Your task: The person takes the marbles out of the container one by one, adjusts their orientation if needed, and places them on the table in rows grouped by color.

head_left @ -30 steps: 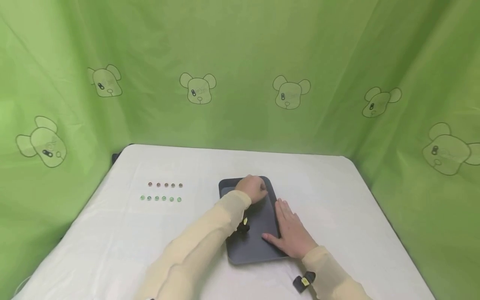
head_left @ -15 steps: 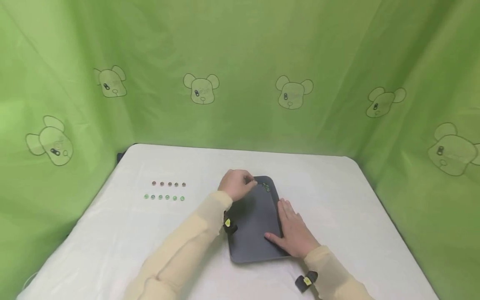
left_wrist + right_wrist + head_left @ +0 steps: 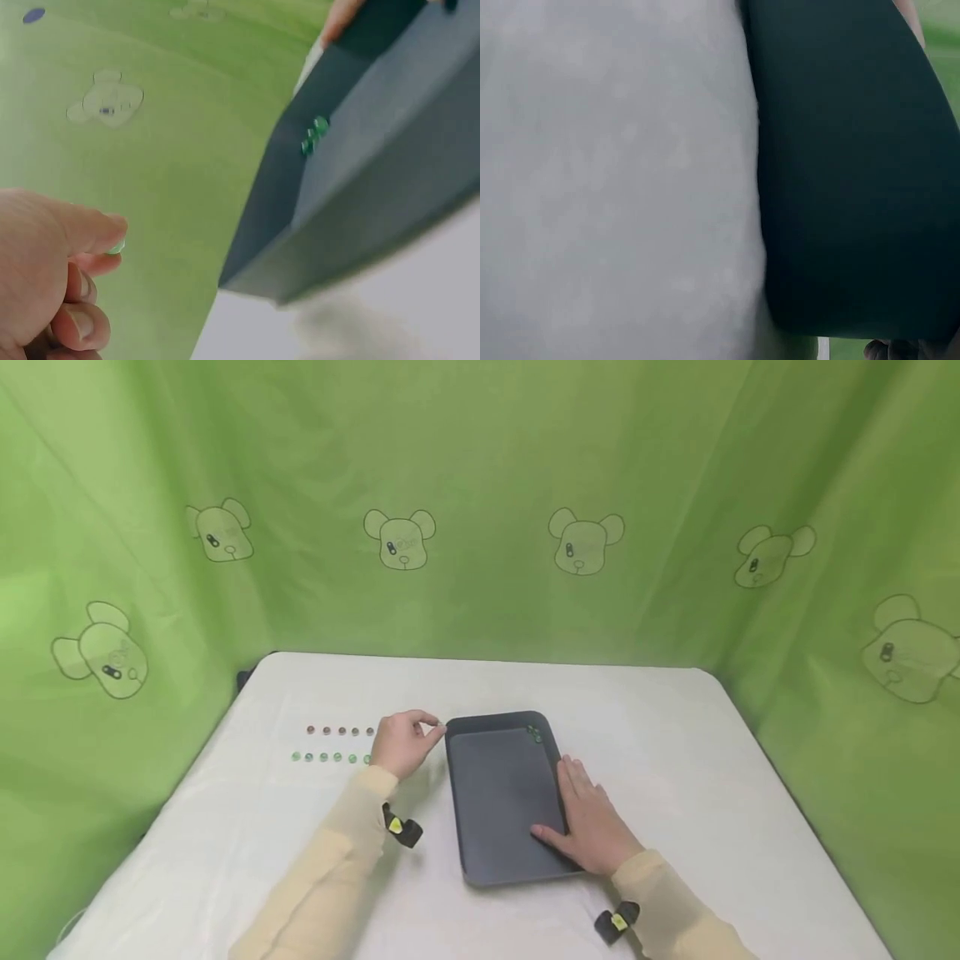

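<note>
In the head view my left hand (image 3: pixel 402 745) is just left of the dark grey tray (image 3: pixel 504 882), above the white cloth. Its thumb and forefinger pinch a small green glass marble (image 3: pixel 117 246), which shows best in the left wrist view. Several green marbles (image 3: pixel 534 734) lie together in the tray's far right corner. My right hand (image 3: pixel 596 822) rests against the tray's right side, fingers straight along the outer wall and thumb reaching over the rim. The right wrist view shows the tray's dark side up close, with that hand mostly out of sight.
On the cloth at left lie a row of reddish-brown marbles (image 3: pixel 342 732) and, nearer me, a row of green marbles (image 3: pixel 324 757). My left hand covers the right ends of these rows. Green curtains (image 3: pixel 480 610) with bear faces surround the white table (image 3: pixel 675 727).
My left hand has come out of the tray's far right corner and moved left past its rim, uncovering the green marbles there. The right hand stays against the tray.
</note>
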A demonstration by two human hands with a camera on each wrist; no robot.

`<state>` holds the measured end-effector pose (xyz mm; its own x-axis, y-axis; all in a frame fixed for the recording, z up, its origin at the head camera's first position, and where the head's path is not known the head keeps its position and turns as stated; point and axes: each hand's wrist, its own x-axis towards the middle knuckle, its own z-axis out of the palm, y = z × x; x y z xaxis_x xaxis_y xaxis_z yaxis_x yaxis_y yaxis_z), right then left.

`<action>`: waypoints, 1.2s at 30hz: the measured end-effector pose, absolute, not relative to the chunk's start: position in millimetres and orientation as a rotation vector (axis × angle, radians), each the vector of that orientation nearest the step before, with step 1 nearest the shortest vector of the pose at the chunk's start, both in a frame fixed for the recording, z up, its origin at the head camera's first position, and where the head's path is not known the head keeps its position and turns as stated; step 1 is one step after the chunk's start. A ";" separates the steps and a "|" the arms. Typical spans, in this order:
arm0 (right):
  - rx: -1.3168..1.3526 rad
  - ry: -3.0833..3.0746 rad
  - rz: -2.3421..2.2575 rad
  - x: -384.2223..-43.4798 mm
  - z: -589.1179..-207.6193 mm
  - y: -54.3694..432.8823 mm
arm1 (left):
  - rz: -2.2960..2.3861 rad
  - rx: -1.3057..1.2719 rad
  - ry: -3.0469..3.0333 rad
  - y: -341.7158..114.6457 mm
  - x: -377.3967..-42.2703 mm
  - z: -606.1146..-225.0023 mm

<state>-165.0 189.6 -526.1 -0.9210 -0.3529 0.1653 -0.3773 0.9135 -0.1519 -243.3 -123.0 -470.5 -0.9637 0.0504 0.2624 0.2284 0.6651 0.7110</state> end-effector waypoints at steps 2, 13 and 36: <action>0.568 -2.940 0.270 -164.9 -525.9 190.1 | -1.170 -0.192 -2.676 -130.6 -241.5 -474.8; 0.570 -2.944 0.270 -165.2 -525.5 190.4 | -1.111 -0.057 -2.730 -158.0 -241.8 -500.7; 0.579 -2.956 0.257 -166.0 -526.3 191.4 | -0.906 0.066 -2.853 -192.6 -236.4 -529.6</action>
<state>-166.0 191.4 -526.3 -0.9199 -0.3632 0.1480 -0.3833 0.9125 -0.1429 -236.4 -192.6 -529.6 -0.9882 -0.0860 0.1265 0.0027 0.8170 0.5766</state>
